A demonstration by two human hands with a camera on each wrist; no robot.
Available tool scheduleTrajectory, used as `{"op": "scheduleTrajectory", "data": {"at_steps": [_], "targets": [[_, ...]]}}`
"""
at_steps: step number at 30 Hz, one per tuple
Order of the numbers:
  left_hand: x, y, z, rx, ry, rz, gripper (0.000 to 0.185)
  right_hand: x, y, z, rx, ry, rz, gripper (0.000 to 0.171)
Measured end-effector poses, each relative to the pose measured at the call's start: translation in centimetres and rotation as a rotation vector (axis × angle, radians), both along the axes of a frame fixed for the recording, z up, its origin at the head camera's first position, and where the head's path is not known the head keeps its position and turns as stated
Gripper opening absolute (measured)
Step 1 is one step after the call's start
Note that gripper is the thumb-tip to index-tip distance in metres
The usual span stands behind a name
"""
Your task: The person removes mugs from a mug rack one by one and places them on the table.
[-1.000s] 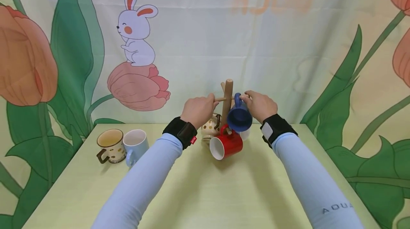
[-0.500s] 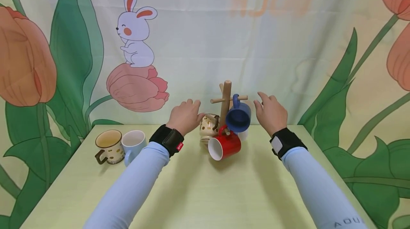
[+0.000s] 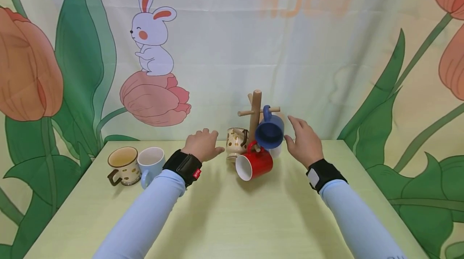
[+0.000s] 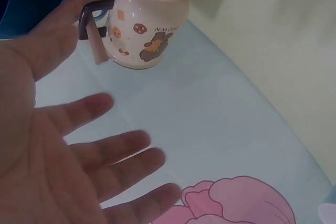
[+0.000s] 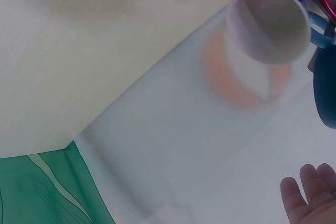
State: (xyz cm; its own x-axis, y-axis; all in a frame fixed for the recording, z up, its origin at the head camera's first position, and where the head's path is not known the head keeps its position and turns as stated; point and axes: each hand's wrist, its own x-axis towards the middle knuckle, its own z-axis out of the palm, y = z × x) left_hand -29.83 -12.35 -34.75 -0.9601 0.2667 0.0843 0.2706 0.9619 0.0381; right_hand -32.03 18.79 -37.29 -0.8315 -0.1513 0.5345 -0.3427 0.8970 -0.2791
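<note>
At the far left of the pale green desk [image 3: 232, 218] stand two mugs side by side, touching or nearly so: a cream mug with brown dots [image 3: 124, 165] and a brown handle, then a light blue mug [image 3: 151, 163], both upright with mouths up.

Next comes the left hand [image 3: 201, 145], hovering above the desk just left of the mug tree. Its fingers [image 4: 113, 150] are spread and relaxed, palm open, holding nothing; the wrist view shows the bare palm with the hanging mugs just beyond the thumb. A black wrist strap [image 3: 182, 165] sits above a light blue sleeve.

The wooden mug tree [image 3: 255, 110] stands toward the back of the desk, in the middle, its post upright with short pegs sticking out. A cream patterned mug [image 3: 236, 143] hangs on its left side by a dark handle, tilted, mouth pointing away from the post. Below the centre a red mug [image 3: 254, 164] hangs low, mouth facing the camera and to the left. Above it, on the right-hand peg, a dark blue mug [image 3: 270, 131] hangs by its handle, mouth toward the camera. A white mug [image 5: 268, 22] hangs behind on the far side, seen mouth-on from the right wrist view.

The right hand [image 3: 305, 142] floats just right of the blue mug, apart from it, fingers [image 3: 295, 122] open and loosely extended, gripping nothing.
</note>
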Motion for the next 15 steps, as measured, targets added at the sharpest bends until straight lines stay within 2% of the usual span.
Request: {"op": "scheduleTrajectory", "data": {"at_steps": [3,6,9,15], "targets": [[0.2,-0.1,-0.4,0.001,-0.088,-0.009,0.057,-0.3,-0.1,-0.9,0.017,0.001,0.017,0.074],[0.4,-0.1,-0.8,-0.001,-0.143,-0.018,0.055,-0.5,-0.3,-1.6,0.017,0.000,0.026,0.083],[0.7,-0.1,-1.1,0.000,-0.157,-0.025,0.056,-0.5,-0.8,-2.1,0.005,-0.010,0.036,0.091],[1.3,-0.1,-1.4,-0.001,-0.135,-0.037,0.057,-0.8,-1.7,-2.7,-0.049,-0.003,0.062,0.103]]}}
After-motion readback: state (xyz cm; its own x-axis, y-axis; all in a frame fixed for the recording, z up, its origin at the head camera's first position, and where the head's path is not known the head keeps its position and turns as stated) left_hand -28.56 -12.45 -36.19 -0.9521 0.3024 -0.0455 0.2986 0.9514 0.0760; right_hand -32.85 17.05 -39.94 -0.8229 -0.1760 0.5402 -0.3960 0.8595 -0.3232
